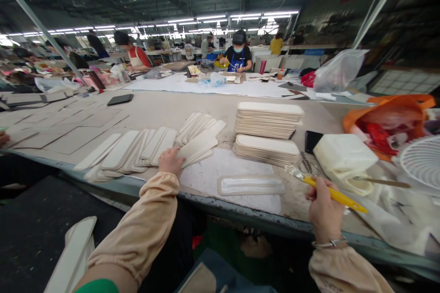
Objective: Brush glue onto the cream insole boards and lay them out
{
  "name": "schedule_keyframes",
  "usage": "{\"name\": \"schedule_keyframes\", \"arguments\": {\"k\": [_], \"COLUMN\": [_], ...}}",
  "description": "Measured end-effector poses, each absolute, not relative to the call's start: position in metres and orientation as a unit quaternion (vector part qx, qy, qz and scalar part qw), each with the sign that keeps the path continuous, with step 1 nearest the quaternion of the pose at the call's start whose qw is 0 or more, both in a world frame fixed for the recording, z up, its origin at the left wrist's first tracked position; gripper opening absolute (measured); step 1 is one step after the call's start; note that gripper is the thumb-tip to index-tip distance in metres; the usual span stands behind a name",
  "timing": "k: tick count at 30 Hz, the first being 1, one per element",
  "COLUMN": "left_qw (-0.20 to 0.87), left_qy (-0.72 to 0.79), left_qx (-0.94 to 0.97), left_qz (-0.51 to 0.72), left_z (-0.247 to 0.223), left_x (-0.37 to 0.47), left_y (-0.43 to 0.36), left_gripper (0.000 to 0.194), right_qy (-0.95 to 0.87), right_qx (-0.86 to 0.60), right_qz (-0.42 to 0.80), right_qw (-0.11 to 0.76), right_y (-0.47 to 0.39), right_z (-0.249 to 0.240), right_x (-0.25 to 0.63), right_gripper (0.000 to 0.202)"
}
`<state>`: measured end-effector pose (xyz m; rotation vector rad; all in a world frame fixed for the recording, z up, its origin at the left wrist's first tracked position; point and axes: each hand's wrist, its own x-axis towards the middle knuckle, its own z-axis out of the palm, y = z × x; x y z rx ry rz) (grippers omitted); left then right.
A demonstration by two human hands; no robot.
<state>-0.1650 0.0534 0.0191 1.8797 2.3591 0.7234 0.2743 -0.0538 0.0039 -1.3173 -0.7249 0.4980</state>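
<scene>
Open tabletop [165,110] runs across the middle of the frame, bare but for a dark tablet [119,99]. Lower centre, fanned strips [144,149] block the left; two strip stacks [266,132], scissors [307,164] and a white tub [344,153] crowd the right.
</scene>
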Motion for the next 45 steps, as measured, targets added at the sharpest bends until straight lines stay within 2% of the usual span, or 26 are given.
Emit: {"name": "schedule_keyframes", "arguments": {"k": [4, 6, 10, 13, 18, 21, 26, 31, 35, 39, 45], "left_qw": [0.064, 0.118, 0.379, 0.506, 0.568, 0.567, 0.511, 0.368, 0.297, 0.236, 0.198], "left_qy": [0.729, 0.688, 0.474, 0.373, 0.383, 0.432, 0.494, 0.540, 0.578, 0.612, 0.606], "left_qx": [0.602, 0.622, 0.675, 0.677, 0.662, 0.639, 0.630, 0.703, 0.716, 0.717, 0.743], "left_qz": [0.318, 0.355, 0.420, 0.382, 0.304, 0.290, 0.312, 0.282, 0.255, 0.236, 0.206], "left_z": [0.025, 0.031, 0.045, 0.054, 0.053, 0.046, 0.030, 0.011, 0.003, 0.006, 0.009], "left_x": [-0.157, -0.145, -0.107, -0.078, -0.047, -0.038, -0.031, -0.034, -0.046, -0.058, -0.065], "left_y": [0.043, 0.031, 0.005, -0.005, -0.005, -0.006, -0.008, -0.001, 0.005, 0.007, 0.006], "left_gripper": [0.032, 0.032, 0.026, 0.026, 0.031, 0.033, 0.033, 0.032, 0.027, 0.025, 0.022], "right_qy": [-0.338, -0.369, -0.414, -0.426, -0.445, -0.442, -0.436, -0.482, -0.501, -0.498, -0.495], "right_qx": [-0.594, -0.603, -0.588, -0.548, -0.499, -0.503, -0.523, -0.617, -0.658, -0.672, -0.672], "right_qz": [0.197, 0.153, 0.117, 0.172, 0.283, 0.296, 0.296, 0.193, 0.178, 0.182, 0.180], "right_qw": [0.703, 0.690, 0.685, 0.699, 0.688, 0.681, 0.670, 0.591, 0.533, 0.517, 0.521], "right_y": [-0.057, -0.060, -0.063, -0.063, -0.061, -0.060, -0.056, -0.051, -0.049, -0.048, -0.047], "right_z": [0.005, 0.007, 0.011, 0.008, 0.000, -0.002, -0.008, -0.021, -0.027, -0.030, -0.032], "right_x": [0.271, 0.267, 0.258, 0.255, 0.254, 0.251, 0.250, 0.253, 0.254, 0.252, 0.253], "right_gripper": [0.032, 0.032, 0.028, 0.029, 0.035, 0.036, 0.050, 0.042, 0.040, 0.041, 0.042]}}
